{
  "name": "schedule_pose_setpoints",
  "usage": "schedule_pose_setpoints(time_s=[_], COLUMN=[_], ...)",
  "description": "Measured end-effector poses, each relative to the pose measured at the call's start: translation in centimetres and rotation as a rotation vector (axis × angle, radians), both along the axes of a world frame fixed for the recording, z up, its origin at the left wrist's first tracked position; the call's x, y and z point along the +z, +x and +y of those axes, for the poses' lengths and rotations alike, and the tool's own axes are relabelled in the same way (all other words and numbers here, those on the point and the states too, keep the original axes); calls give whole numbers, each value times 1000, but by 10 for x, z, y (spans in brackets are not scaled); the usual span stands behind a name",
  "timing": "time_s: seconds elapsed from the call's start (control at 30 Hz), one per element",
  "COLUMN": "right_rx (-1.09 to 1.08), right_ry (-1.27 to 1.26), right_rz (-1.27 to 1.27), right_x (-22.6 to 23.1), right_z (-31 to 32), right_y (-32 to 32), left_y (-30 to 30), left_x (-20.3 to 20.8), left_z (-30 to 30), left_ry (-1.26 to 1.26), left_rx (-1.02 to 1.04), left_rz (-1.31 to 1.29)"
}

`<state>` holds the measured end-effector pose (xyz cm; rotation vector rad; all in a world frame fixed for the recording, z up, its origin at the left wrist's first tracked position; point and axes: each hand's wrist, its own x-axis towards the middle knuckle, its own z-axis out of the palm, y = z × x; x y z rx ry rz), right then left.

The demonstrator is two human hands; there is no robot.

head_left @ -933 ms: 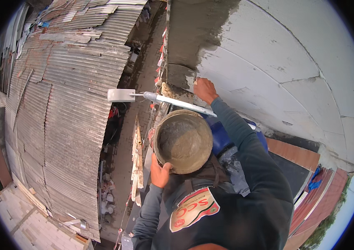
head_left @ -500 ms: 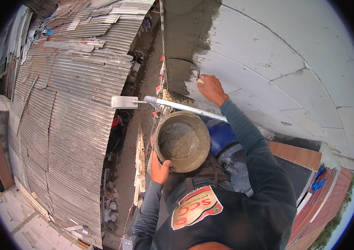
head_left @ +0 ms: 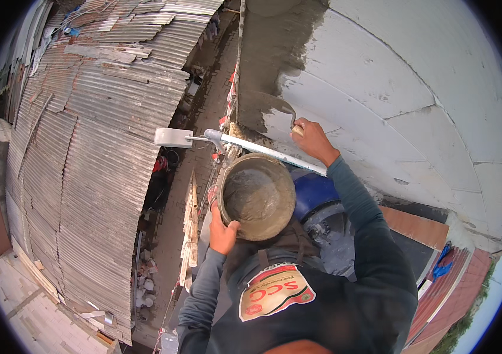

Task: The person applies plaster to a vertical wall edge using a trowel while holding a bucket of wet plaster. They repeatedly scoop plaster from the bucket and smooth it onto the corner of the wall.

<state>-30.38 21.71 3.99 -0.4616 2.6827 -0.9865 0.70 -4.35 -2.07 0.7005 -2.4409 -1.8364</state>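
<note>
My left hand (head_left: pixel 223 231) is closed on the near-left rim of a round, mortar-caked bucket (head_left: pixel 287 192), tilted so that its inside shows. Grey wet mortar (head_left: pixel 252 197) coats the bottom. In my right hand (head_left: pixel 317 141) is the pale handle of a trowel (head_left: pixel 290 110), gripped in closed fingers. Its blade lies against the wet grey plaster (head_left: pixel 277 41) on the wall, close to the plaster's lower end, and is hard to tell from it. To the right of the plaster the white block wall (head_left: pixel 363 76) is bare.
A white pole (head_left: pixel 262 148) with a pale box-shaped end (head_left: pixel 173 137) crosses just beyond the bucket. Beside my legs stands a blue drum (head_left: pixel 311 193). A corrugated roof (head_left: pixel 97 141) and a paved alley (head_left: pixel 171 218) lie far below on the left, past red-and-white tape (head_left: pixel 227 112).
My right hand and the trowel have moved slightly right and toward me along the wall. My left hand keeps its hold on the bucket. The whole view has shifted a little.
</note>
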Motion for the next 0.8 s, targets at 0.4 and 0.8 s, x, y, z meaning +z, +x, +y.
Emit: schedule_pose_setpoints(time_s=[0.4, 0.8], right_rx=[80, -65], right_ry=[265, 194], right_rz=[-69, 6], right_x=[-142, -123], right_z=[-48, -85], right_y=[-46, -24], left_y=[-8, -21], left_x=[36, 55], left_z=[-2, -1], left_ry=[168, 105], left_rx=[-44, -29], left_rz=[-219, -130])
